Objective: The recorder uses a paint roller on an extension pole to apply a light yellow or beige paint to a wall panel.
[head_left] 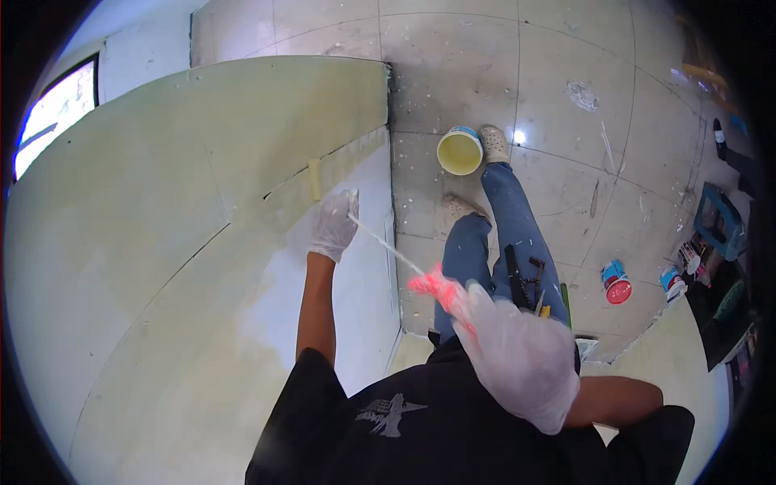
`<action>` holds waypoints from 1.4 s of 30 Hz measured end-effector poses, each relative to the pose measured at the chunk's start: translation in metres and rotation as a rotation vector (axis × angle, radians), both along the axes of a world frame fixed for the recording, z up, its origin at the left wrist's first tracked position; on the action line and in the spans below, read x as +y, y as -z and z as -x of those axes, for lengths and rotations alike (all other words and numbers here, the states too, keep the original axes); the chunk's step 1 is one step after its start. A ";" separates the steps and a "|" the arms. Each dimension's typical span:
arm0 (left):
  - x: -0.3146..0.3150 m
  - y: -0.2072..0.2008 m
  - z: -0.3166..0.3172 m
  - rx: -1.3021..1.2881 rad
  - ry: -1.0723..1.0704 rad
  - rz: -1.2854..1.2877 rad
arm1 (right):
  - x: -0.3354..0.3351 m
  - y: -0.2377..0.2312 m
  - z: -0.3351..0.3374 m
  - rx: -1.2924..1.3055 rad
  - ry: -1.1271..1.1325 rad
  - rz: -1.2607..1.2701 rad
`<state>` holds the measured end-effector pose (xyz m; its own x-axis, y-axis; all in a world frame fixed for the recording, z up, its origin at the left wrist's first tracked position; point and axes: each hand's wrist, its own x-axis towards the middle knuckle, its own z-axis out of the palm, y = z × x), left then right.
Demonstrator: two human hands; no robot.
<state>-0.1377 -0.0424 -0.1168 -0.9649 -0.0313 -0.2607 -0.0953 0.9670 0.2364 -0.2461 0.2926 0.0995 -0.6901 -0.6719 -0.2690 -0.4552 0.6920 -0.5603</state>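
Note:
A small pale-yellow paint roller (314,179) lies against the wall (186,242), which has both yellowish and white areas. My left hand (333,226), in a clear plastic glove, is closed just below the roller head, around its frame. From this hand a thin white rod slants down to a pink grip or wrapping (436,284). My right hand (517,356), also in a loose clear glove, is closed on that pink end in front of my body. The glove blurs its fingers, and the left hand hides where rod and roller join.
A yellow-lined bucket (461,152) stands on the tiled floor beside my foot. At the right are a pot of red paint (617,291), another small pot (672,283) and a blue step stool (719,220). Tools hang at my waist. A window (56,113) is at upper left.

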 end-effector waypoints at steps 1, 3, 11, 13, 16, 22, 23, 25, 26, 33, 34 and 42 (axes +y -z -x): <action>-0.006 0.020 -0.004 -0.135 -0.064 -0.006 | -0.012 0.022 -0.006 -0.032 0.001 0.044; -0.021 0.069 -0.016 -0.257 -0.109 -0.028 | -0.040 0.067 -0.012 -0.071 0.013 0.125; -0.010 0.053 -0.016 -0.216 -0.072 -0.012 | 0.002 0.053 -0.045 -0.001 0.125 0.248; 0.010 -0.007 -0.020 -0.046 -0.029 0.001 | 0.032 -0.004 -0.054 -0.017 0.151 0.103; 0.017 -0.110 -0.015 0.067 -0.080 0.180 | 0.041 -0.065 -0.049 0.104 0.100 0.192; 0.000 -0.043 -0.024 0.109 -0.124 0.017 | -0.006 -0.062 -0.069 0.150 0.069 0.150; -0.008 -0.021 -0.023 0.127 -0.109 -0.085 | -0.021 -0.043 -0.073 0.109 0.048 0.132; -0.014 0.015 -0.029 -0.196 -0.219 -0.057 | -0.047 -0.005 -0.090 0.113 -0.043 -0.047; -0.028 0.039 -0.049 -0.134 -0.183 -0.068 | -0.051 0.012 -0.098 0.102 -0.044 -0.038; -0.002 0.098 -0.051 -0.060 0.136 0.074 | 0.007 0.099 -0.065 -1.573 0.521 -0.006; 0.013 0.096 -0.051 -0.056 0.077 0.046 | 0.016 0.110 -0.071 -1.632 0.537 0.067; 0.007 0.053 -0.024 -0.205 0.018 -0.075 | -0.046 0.100 -0.063 -0.832 0.191 0.314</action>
<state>-0.1135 -0.0354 -0.1699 -0.8917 0.0123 -0.4525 -0.1315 0.9494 0.2850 -0.1826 0.2465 -0.0001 -0.4617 -0.6924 -0.5545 0.2877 0.4744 -0.8320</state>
